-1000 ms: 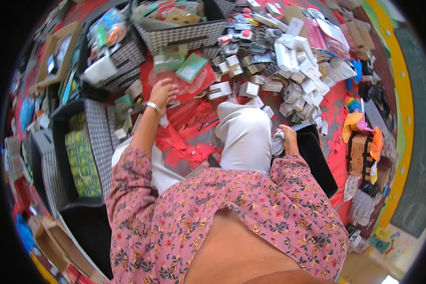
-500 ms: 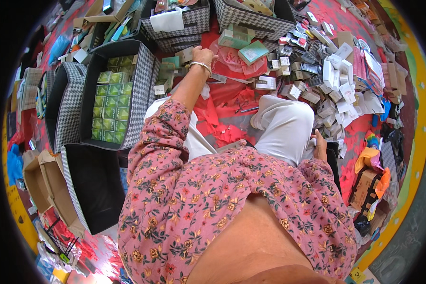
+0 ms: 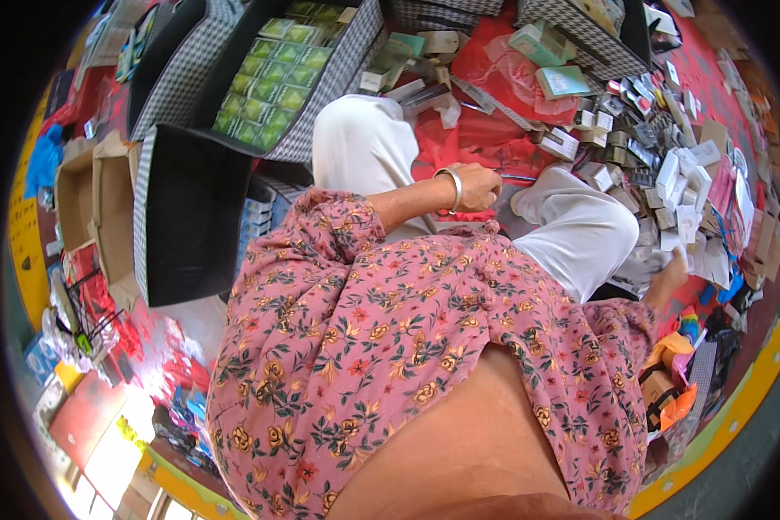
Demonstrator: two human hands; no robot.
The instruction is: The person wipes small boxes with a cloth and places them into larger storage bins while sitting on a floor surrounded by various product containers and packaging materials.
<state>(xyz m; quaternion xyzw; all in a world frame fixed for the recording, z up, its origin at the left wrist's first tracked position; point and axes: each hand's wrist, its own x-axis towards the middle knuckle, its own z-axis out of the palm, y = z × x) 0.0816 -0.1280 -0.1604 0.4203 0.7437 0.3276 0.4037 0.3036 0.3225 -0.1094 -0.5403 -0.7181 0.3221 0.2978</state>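
Red film [image 3: 446, 149] is on the floor between our knees, torn and crumpled. Our left hand [image 3: 477, 187] sits over its near part, metal bracelet [image 3: 456, 191] on the wrist. Fingers curled, palm down; can't tell if we're gripping anything, or if the hand touches the film. Thin rod [image 3: 518, 178] lies just right of the knuckles. Our right hand [image 3: 671, 279] is well apart from the film, out past the right knee [image 3: 585, 227], next to something pale and crumpled [image 3: 640, 263]. Too blurred to tell whether we're holding it.

In the way: right knee blocks the line from film to right hand; left knee [image 3: 360, 130] stands between film and the checked bin [image 3: 338, 87], which has green cartons [image 3: 273, 87] packed in rows. Black-lined bin [image 3: 191, 212] is farther left, brown carton [image 3: 113, 212] beside it. Beyond the film: mint box [image 3: 564, 81] at the right edge of a red bag [image 3: 494, 74]. White boxes [image 3: 680, 186] heaped beyond the right knee, near our right hand.
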